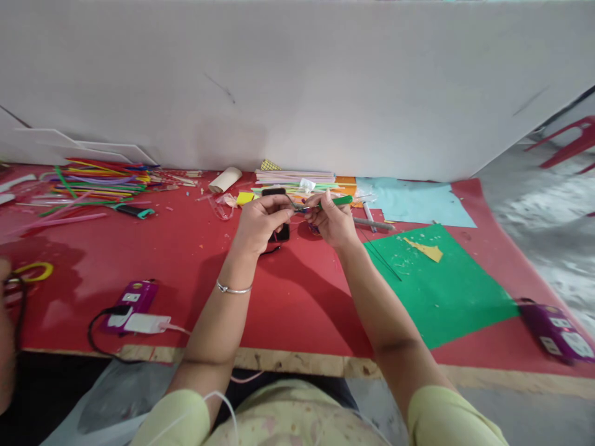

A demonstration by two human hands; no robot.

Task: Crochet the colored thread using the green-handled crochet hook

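Observation:
Over the middle of the red table, my two hands meet almost fingertip to fingertip. My right hand (335, 224) is closed on a small green-handled tool (343, 200) with a thin metal shaft pointing left; its exact kind does not show. My left hand (260, 222), with a silver bangle on the wrist, pinches a thin dark wire-like piece (294, 203) at the tool's tip. Whether the two touch is too small to tell. Below the hands lies a black device (282, 233), partly covered by the fingers. A grey stick (375, 223) lies just right of my right hand.
Coloured straws (100, 183) are heaped at the back left, near a cardboard tube (225, 179). Green sheet (441, 291) and light-blue sheet (418, 201) lie right. Purple power strips (132, 303) sit near the front edge. Another person's arm (5, 341) shows at far left.

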